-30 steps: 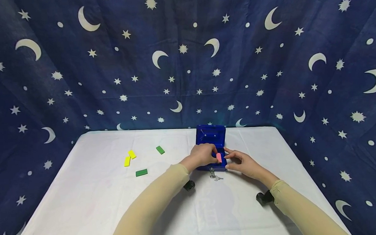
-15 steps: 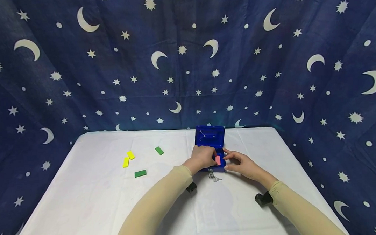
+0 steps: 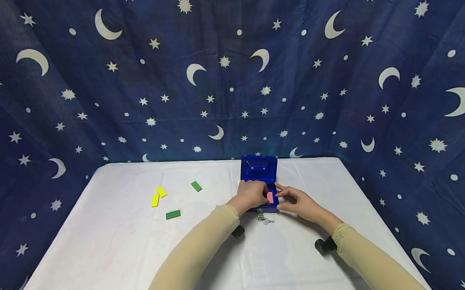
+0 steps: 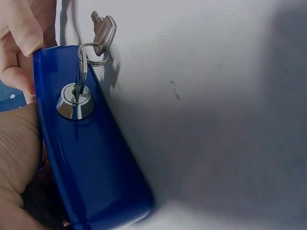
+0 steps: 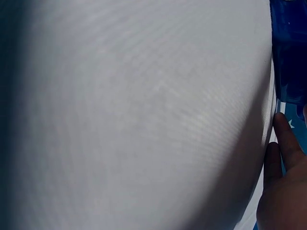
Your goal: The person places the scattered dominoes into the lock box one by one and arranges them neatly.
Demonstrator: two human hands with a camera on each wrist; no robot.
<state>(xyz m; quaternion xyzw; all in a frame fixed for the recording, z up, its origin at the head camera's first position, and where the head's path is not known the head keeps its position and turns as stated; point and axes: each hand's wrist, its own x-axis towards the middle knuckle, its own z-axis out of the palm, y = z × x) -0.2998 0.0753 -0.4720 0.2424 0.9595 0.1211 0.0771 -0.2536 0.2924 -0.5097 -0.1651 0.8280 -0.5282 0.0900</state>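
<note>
A small blue metal cash box (image 3: 273, 209) stands on the table with its lid (image 3: 258, 169) raised at the back. My left hand (image 3: 252, 193) reaches down into it, curled fingers at the left edge of a flat pink block (image 3: 270, 197) that they pinch; the palm hides part of the block and the box's left side. On the right side, my right hand (image 3: 300, 202) holds the box, thumb at the front corner and a fingertip over the rim. Its outer fingers (image 5: 287, 139) stretch out in the right wrist view. A key sits in the front lock (image 4: 75, 102).
From the lock's ring hangs a second key (image 4: 103, 36). Left on the white tablecloth (image 3: 116, 254) lie two yellow blocks (image 3: 155, 200) and two green blocks (image 3: 173, 214) (image 3: 196, 186). A dark blue star-and-moon curtain (image 3: 231, 106) hangs behind and at both sides.
My left hand has lowered the pink block deeper into the box, mostly in the first half second. My right hand stays at the box's right side. The head view shifted slightly.
</note>
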